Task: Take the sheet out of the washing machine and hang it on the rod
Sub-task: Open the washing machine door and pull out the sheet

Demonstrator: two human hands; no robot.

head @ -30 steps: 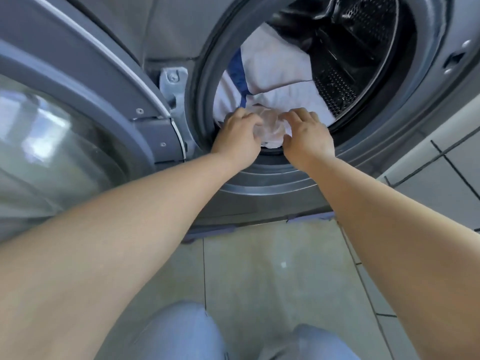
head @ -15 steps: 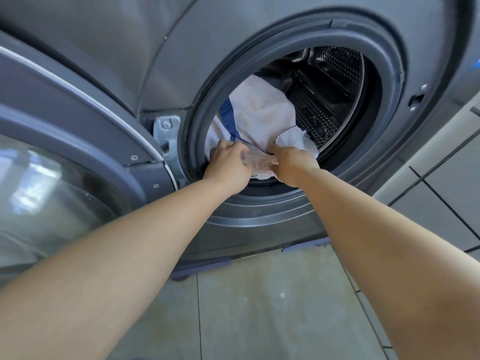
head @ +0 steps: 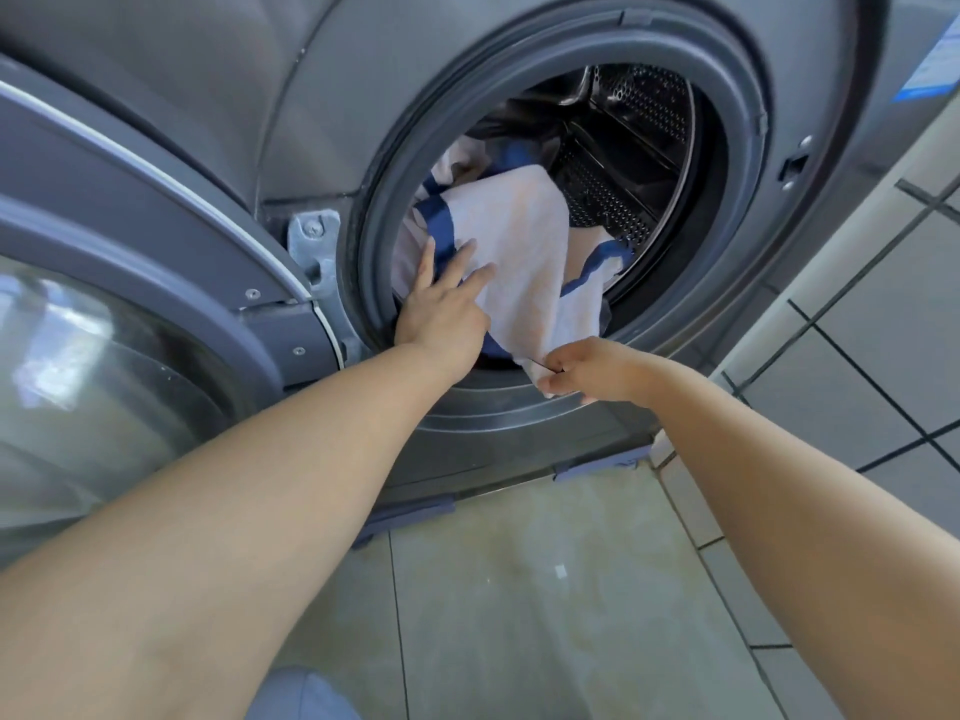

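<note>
A white sheet (head: 524,236) with blue borders spills out of the grey washing machine (head: 566,423) through its round drum opening. My right hand (head: 587,371) pinches the sheet's lower corner just outside the rubber door seal and holds it pulled down over the rim. My left hand (head: 441,309) reaches into the opening with fingers spread straight, touching the sheet near its blue stripe. The rest of the sheet lies bunched inside the perforated steel drum (head: 639,148). No rod is in view.
The machine's door (head: 119,314) with its glass bowl stands swung open at the left, close to my left forearm. Pale floor tiles (head: 545,589) lie below, and a tiled wall (head: 883,324) rises at the right. My knee in blue fabric (head: 296,693) shows at the bottom edge.
Both hands gripped the sheet together at the rim. Now my right hand has drawn a corner down and outward, while my left hand has let go and reaches in with straight fingers.
</note>
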